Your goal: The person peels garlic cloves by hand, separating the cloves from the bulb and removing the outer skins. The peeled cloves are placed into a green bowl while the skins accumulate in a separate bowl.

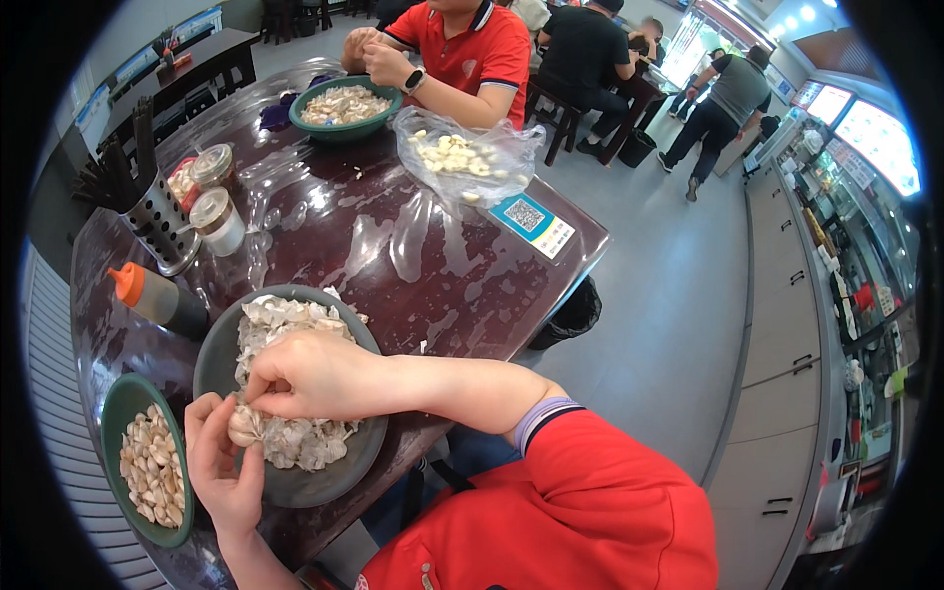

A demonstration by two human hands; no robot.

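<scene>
Between the fingers of my left hand [225, 461] is a whole garlic bulb [245, 425], held over the edge of a wide grey bowl [354, 479]. My right hand [313, 376] pinches at the top of the same bulb; its fingertips are partly hidden behind the knuckles. Papery garlic skins [302, 442] fill much of the grey bowl. Just left of my left hand stands a green bowl [110, 435] with many separated, unpeeled garlic cloves [153, 464] in it.
Beyond the grey bowl are a sauce bottle [158, 299], a chopstick holder [158, 221] and condiment jars [216, 220]. Across the table [457, 295], a co-worker [472, 66] sits by another green bowl [346, 133]. Peeled cloves lie in a plastic bag [472, 158]. A bin [568, 317] stands beside the table.
</scene>
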